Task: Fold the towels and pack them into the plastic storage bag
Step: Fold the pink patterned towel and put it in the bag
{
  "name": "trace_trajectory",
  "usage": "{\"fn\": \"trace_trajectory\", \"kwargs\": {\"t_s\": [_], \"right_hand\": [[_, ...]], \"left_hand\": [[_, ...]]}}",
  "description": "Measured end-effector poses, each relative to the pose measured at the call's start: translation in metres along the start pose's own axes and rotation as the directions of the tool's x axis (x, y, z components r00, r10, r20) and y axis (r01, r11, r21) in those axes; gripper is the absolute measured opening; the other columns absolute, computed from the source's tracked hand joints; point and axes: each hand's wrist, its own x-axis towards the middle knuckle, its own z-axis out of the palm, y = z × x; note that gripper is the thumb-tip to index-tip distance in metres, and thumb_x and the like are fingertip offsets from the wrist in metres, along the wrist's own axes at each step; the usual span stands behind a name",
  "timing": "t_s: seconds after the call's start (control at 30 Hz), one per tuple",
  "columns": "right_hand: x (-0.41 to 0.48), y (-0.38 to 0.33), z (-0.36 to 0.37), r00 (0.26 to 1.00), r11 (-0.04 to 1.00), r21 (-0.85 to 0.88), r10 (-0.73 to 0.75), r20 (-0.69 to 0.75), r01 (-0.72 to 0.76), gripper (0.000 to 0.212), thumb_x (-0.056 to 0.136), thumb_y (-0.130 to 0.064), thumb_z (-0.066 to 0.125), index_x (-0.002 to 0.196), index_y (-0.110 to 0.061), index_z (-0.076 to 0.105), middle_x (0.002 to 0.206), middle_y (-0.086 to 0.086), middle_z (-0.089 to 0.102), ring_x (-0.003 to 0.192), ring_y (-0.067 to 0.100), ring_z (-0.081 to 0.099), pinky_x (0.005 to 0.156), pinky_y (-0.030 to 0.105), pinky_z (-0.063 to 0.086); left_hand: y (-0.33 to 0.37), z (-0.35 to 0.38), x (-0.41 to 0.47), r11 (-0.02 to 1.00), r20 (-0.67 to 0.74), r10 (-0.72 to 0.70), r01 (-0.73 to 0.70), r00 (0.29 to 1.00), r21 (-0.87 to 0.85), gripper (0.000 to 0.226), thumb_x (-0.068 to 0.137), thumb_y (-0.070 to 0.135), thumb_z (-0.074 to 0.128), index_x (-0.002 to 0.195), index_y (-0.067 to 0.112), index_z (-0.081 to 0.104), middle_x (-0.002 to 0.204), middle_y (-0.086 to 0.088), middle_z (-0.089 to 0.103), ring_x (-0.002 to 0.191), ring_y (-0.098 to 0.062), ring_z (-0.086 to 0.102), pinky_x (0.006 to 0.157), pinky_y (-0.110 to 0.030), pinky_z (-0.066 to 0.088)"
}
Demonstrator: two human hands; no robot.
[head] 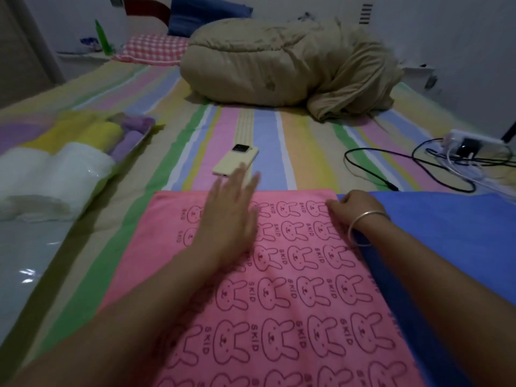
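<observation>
At the left edge of the bed, a glossy, clear plastic storage bag lies open toward the middle. It holds soft rolled towels: white, yellow and purple. A band of bare striped sheet separates the bag from the pink towel. This flat, nappy rectangle is printed with bunny faces, and its long axis runs away from the person to a straight far edge. The left grip is wide, with straight fingers low over the towel's far middle; blur hides whether it touches. Just past that edge lies a pale phone. The right grip, a bracelet on its wrist, is narrow, its fingers curled onto the towel's far right corner. A smooth blue towel lies beside and beneath, with black cables beyond.
</observation>
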Motion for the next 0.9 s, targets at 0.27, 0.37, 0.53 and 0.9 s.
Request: {"fn": "trace_trajectory", "kwargs": {"t_s": [0.27, 0.37, 0.53, 0.9], "right_hand": [[-0.026, -0.007, -0.019, 0.993, 0.989, 0.141, -0.052, 0.106, 0.037, 0.036, 0.089, -0.042, 0.054, 0.062, -0.019, 0.047, 0.070, 0.009, 0.055, 0.065, 0.026, 0.053, 0.058, 0.029, 0.038], [-0.035, -0.018, -0.032, 0.994, 0.959, 0.270, -0.102, 0.050, 0.085, 0.039, 0.090, -0.036, 0.057, 0.060, -0.013, 0.048, 0.068, 0.013, 0.053, 0.067, 0.027, 0.052, 0.064, 0.031, 0.038], [-0.060, -0.053, -0.052, 0.980, 0.865, 0.482, -0.188, 0.060, 0.136, 0.034, 0.089, -0.028, 0.062, 0.061, -0.011, 0.053, 0.057, 0.009, 0.050, 0.056, 0.025, 0.054, 0.067, 0.040, 0.053], [-0.119, -0.184, -0.021, 0.914, 0.778, 0.626, -0.286, 0.286, 0.048, 0.022, 0.082, -0.014, 0.071, 0.069, -0.005, 0.056, 0.073, 0.020, 0.066, 0.072, 0.028, 0.071, 0.071, 0.043, 0.059]], "left_hand": [[0.074, 0.013, -0.056, 0.995, 0.254, -0.037, 0.059, 0.966, -0.081, 0.070, 0.092, 0.053, -0.004, 0.153, 0.021, 0.005, 0.161, 0.000, 0.002, 0.147, -0.011, -0.002, 0.120, -0.037, -0.005], [0.093, -0.013, -0.058, 0.929, 0.041, -0.056, 0.067, 0.998, -0.365, 0.045, 0.097, 0.032, 0.032, 0.140, 0.023, 0.042, 0.145, 0.005, 0.043, 0.128, -0.011, 0.042, 0.111, -0.033, 0.032], [0.112, -0.037, -0.069, 0.387, 0.369, -0.337, 0.485, 0.866, -0.784, 0.010, 0.094, 0.022, 0.052, 0.100, 0.021, 0.060, 0.089, -0.001, 0.068, 0.065, -0.020, 0.066, 0.054, -0.037, 0.055], [0.046, -0.092, -0.106, -0.457, 0.808, -0.232, 0.673, 0.541, -0.582, 0.049, 0.088, 0.056, 0.046, 0.084, 0.014, 0.069, 0.075, -0.007, 0.070, 0.067, -0.020, 0.066, 0.062, -0.031, 0.057]]}}
